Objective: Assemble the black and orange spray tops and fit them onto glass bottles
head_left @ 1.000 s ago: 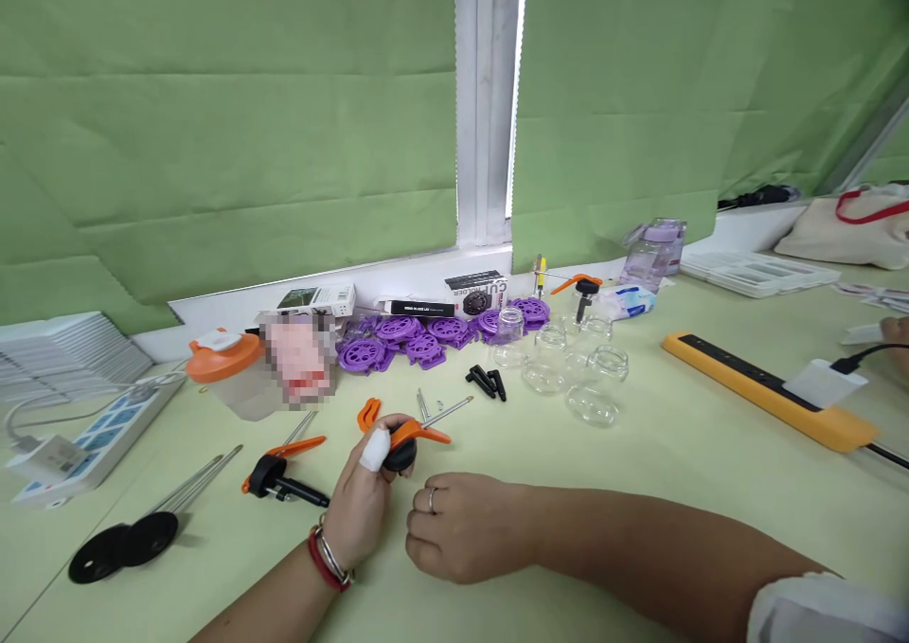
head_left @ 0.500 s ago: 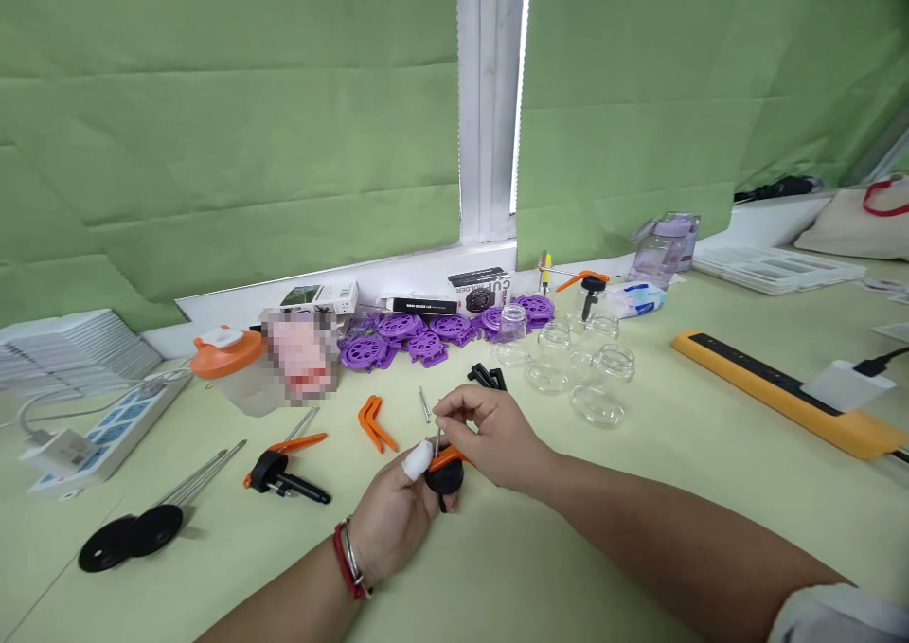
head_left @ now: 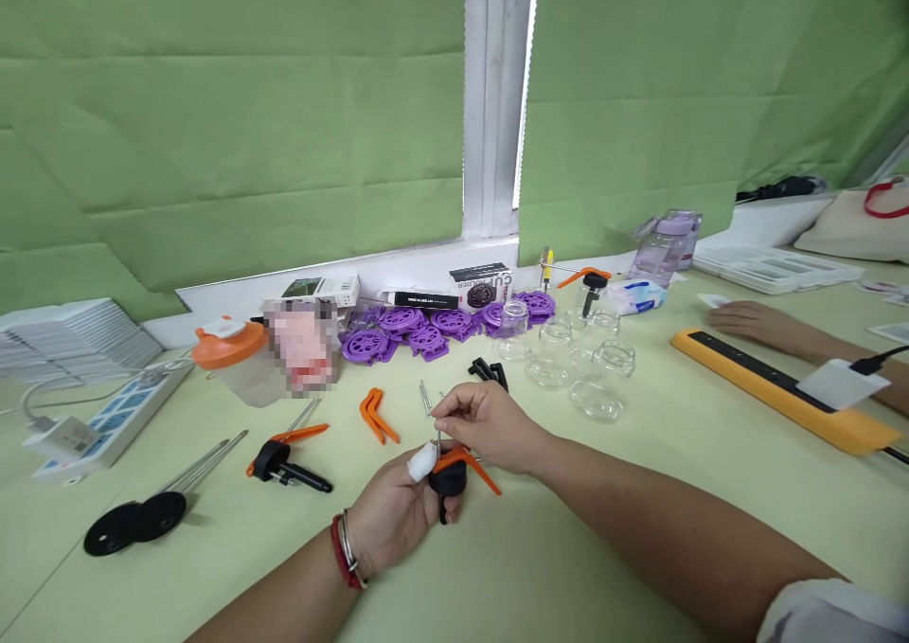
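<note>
The left hand (head_left: 394, 510) grasps a black-and-orange pump head (head_left: 451, 473) just above the near worktop (head_left: 568, 548); the right hand (head_left: 490, 425) pinches a thin metal pin (head_left: 438, 437) at its top.

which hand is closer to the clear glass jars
Right. The right hand pinches a thin metal rod just left of and nearer than the glass jars; the left hand grips the black-and-orange pump head further left and nearer the camera.
</note>
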{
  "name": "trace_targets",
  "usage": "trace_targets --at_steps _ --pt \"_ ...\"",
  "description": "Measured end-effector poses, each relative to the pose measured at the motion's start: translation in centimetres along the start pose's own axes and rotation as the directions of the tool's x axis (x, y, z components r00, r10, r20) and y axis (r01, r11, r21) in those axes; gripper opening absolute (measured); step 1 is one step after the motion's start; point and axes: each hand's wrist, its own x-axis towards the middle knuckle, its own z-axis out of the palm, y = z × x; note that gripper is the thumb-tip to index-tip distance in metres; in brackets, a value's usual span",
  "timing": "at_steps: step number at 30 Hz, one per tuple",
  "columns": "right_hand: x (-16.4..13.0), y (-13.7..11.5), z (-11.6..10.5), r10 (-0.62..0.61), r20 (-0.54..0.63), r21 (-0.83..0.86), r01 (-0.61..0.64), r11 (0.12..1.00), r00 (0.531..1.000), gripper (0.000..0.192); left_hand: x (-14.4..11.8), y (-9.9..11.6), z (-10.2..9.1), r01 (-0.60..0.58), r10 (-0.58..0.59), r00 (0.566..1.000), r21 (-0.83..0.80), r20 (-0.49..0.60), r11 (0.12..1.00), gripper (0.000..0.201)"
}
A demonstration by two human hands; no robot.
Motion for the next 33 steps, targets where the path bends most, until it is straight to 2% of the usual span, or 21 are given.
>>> trace_targets --at_steps 5,7,11,16,18,22,25,29,33 --pt "0.1 0.0 -0.2 0.023 -0.095 -0.025 -0.025 0.999 0.995 0.015 0.1 0.1 -0.4 0.053 -0.053 0.998 0.014 0.028 0.999 0.03" --pt "0.3 0.3 -0.3 0.018 -0.095 -0.066 -0.024 0.998 0.995 0.012 0.3 0.1 -0.7 0.061 -0.061 0.997 0.012 0.039 0.998 0.029" --pt "0.4 1.0 -0.7 -0.012 0.049 -0.224 0.022 0.974 0.999 0.009 0.6 0.0 -1.0 0.02 -0.019 1.0 -0.007 0.02 1.0 0.026" --pt "-0.5 0.8 -0.9 -0.037 0.201 -0.395 0.116 0.911 0.979 0.021 0.8 0.1 -0.9 0.025 -0.025 1.0 -0.059 -0.006 0.998 0.02" --pt "-1.0 0.4 -0.8 -0.066 0.255 -0.499 0.19 0.845 0.965 0.021 0.9 0.2 -0.9 0.045 -0.047 0.999 -0.089 -0.022 0.995 0.02" --pt "-1.6 -0.3 -0.6 -0.174 0.317 -0.706 0.354 0.613 0.933 0.025 0.7 0.4 -1.1 0.06 -0.064 0.997 -0.097 -0.046 0.993 0.022" --pt "-1.8 -0.8 -0.8 -0.142 0.427 -0.697 0.425 0.577 0.893 0.021 0.3 0.6 -1.3 0.058 -0.058 0.997 -0.001 0.045 0.998 0.029" --pt "-2.2 -1.5 -1.2 -0.08 0.56 -0.641 0.492 0.589 0.825 0.02 -0.3 1.1 -1.1 0.058 -0.114 0.974 0.269 0.198 0.962 0.036" --pt "-2.5 -1.9 -1.3 -0.057 0.633 -0.608 0.541 0.581 0.772 0.024 -0.6 1.5 -0.3 0.054 -0.18 0.959 0.486 0.218 0.872 0.034"
